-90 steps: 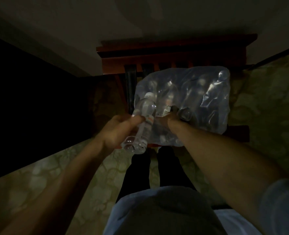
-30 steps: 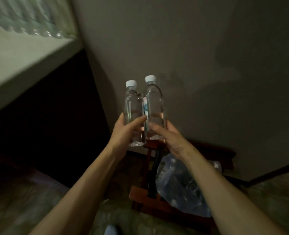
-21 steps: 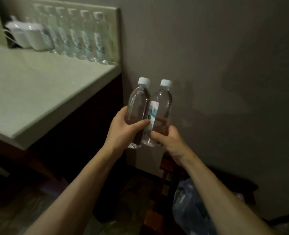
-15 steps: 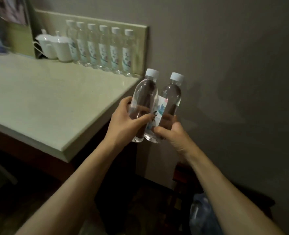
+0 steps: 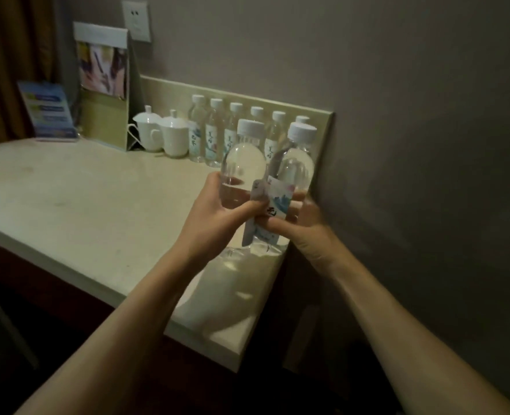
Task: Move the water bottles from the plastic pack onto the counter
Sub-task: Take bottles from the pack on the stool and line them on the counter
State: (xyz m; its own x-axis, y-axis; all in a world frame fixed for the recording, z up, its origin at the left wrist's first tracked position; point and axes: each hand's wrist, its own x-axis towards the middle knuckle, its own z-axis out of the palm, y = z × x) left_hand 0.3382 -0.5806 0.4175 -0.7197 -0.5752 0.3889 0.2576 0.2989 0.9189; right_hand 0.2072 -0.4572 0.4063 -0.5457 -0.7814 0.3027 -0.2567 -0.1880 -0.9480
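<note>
Hands meet at the frame's centre, each holding one water bottle upright over the pale counter (image 5: 68, 187) near its right end. The left hand (image 5: 214, 217) wraps thumb and fingers round the left bottle (image 5: 243, 169); the right hand (image 5: 304, 232) (slightly blurred) grips the right bottle (image 5: 295, 172), the two bottles touching side by side. At twelve o'clock a row of bottles (image 5: 214, 136) stands along the backsplash, two lidded white cups (image 5: 164, 134) at eleven o'clock beside it. The plastic pack is out of view.

bottle labels (image 5: 277, 205) printed, characters too blurred to read
</note>
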